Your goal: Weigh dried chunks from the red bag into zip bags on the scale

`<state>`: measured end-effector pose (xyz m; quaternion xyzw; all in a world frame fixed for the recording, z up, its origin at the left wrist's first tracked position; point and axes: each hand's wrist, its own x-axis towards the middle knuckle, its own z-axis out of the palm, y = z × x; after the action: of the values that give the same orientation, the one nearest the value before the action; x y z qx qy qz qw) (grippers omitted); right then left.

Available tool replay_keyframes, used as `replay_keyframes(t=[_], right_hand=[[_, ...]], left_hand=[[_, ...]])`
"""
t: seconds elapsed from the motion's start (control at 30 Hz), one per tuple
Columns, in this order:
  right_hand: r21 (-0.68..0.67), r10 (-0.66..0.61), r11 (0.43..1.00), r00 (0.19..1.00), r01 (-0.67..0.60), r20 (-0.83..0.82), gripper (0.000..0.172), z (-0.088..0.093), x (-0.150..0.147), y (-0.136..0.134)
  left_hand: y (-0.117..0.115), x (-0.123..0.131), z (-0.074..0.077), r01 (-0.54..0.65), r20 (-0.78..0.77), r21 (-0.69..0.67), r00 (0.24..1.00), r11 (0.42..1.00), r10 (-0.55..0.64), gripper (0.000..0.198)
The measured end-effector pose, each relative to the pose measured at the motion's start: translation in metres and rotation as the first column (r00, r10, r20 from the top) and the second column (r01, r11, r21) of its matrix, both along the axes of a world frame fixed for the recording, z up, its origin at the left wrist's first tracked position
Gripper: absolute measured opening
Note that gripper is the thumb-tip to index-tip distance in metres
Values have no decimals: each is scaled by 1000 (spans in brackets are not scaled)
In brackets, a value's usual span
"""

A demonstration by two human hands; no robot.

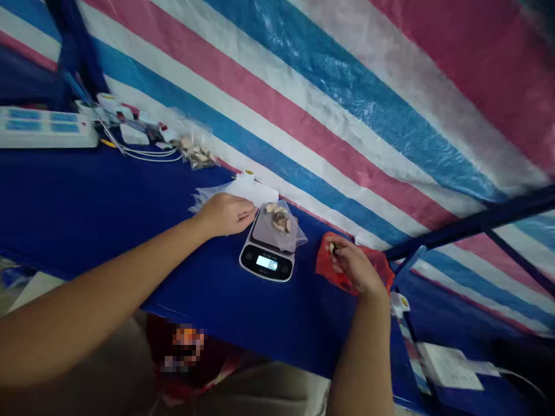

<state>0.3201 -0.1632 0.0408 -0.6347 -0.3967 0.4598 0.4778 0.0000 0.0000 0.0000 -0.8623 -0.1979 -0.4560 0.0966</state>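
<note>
A digital kitchen scale (pixel 266 263) lies on the blue table, its lit display showing what looks like 86. On its plate rests a clear plastic bag (pixel 296 236) with several pale, brown-edged dried pieces (pixel 277 217). My left hand (pixel 229 215) is closed at the scale's left edge, beside white and clear bags (pixel 249 188); what its curled fingers hold, if anything, is hidden. To the right, my right hand (pixel 353 263) pinches a small pale, dark-edged dried piece (pixel 333 248) over an open red plastic bag (pixel 377 266). The bag's contents are mostly hidden by the hand.
A clear bag of similar dried pieces (pixel 198 151) sits at the back left, near white cables (pixel 150 155) and a power strip (pixel 45 128). A striped tarp wall (pixel 303 115) slopes behind the table. Dark metal frame bars (pixel 472 219) cross at the right.
</note>
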Motion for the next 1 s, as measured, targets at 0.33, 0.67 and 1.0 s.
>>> replay_keyframes(t=[0.33,0.67,1.0], right_hand=[[-3,107,993,898,-117,427,34,-12,-45,15],[147,-134,987,822,63,553,32,-27,-65,26],[180,-287,955,883,235,371,22,-23,-59,28]], left_hand=[[0,2,-4,5,38,8,999,1000,-5,39],[-10,16,1,61,-12,-207,998,977,-65,10],[-5,15,0,113,-39,-279,991,954,-129,10]])
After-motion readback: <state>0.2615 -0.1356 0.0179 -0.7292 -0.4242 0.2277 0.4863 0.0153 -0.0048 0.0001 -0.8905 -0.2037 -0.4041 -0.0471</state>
